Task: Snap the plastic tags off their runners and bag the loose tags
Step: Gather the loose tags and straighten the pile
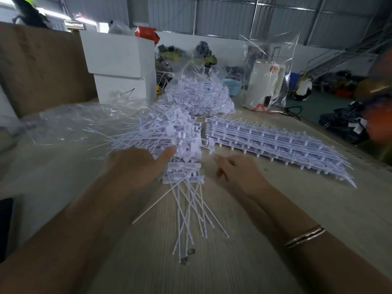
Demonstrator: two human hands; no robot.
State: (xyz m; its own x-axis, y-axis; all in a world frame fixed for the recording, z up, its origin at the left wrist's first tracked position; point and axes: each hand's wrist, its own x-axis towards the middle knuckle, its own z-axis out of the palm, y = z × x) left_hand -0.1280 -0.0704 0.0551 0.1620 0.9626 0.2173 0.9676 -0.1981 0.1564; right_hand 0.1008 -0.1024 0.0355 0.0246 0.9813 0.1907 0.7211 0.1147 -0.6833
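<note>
Looking for writing first: the small white heads of the loose tags [178,143] carry grey print, but it is too blurred to read, and a red mark on the white jug-like container [266,81] inside a clear bag at the back is no clearer. Motion blur smears the whole frame, so fine detail is hard to trust. An orange blur cuts in at the right edge, and a dark object is clipped at the lower left.

Now the hands. The left hand [131,168] lies palm down on the near edge of the loose pile, thumb stretched out straight and touching the tag heads; its other fingers are hidden behind the hand, so I cannot tell whether they grip anything. The right hand [237,172] hovers just right of the pile, fingers loosely curled downward, holding nothing that shows.

Loose tags heap across the middle of the wooden table [275,240], tails trailing toward the camera. Uncut runners [275,145] sit stacked flat just right of them. Behind, a clear plastic bag [199,92] bulges with bagged tags.
</note>
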